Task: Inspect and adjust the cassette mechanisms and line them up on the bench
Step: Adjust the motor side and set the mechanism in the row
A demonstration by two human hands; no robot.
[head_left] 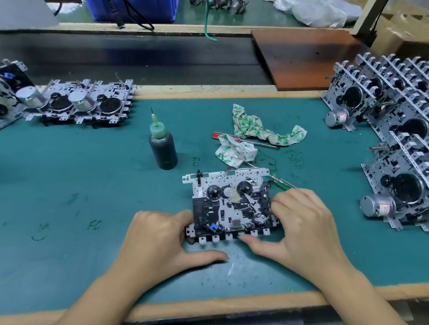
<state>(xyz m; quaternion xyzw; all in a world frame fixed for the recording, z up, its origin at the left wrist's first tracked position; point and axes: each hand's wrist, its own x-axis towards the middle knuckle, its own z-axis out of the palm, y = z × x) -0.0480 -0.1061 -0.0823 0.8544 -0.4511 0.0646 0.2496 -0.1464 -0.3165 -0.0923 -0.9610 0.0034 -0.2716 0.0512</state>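
Both hands gripped one cassette mechanism (231, 203) lying flat on the green bench mat (83, 180), near its front edge. Fingers of the left hand (160, 236) curled round the unit's left edge while the thumb lay straight on the mat below the row of tabs. On the other side, the right hand (302, 224) clamped the right edge, fingers bent over the top plate and thumb stretched along the front tabs.

Just behind the unit lay a crumpled green-and-white rag (259, 132) over a red-handled screwdriver (244, 141), with a green-handled tool (283, 183) touching the mechanism's far right corner. A dark bottle (163, 144) with a green needle tip stood upright to the left of the rag, apart from the unit.

Finished mechanisms (87, 103) lay in a row along the far left edge of the mat, and stacked mechanisms (396, 137) crowded the right side, leaning in tiers. Between the row and the held unit the mat lay bare, as did the strip left of the left hand. A brown board (308, 55) sat beyond the bench's wooden rim (225, 309).
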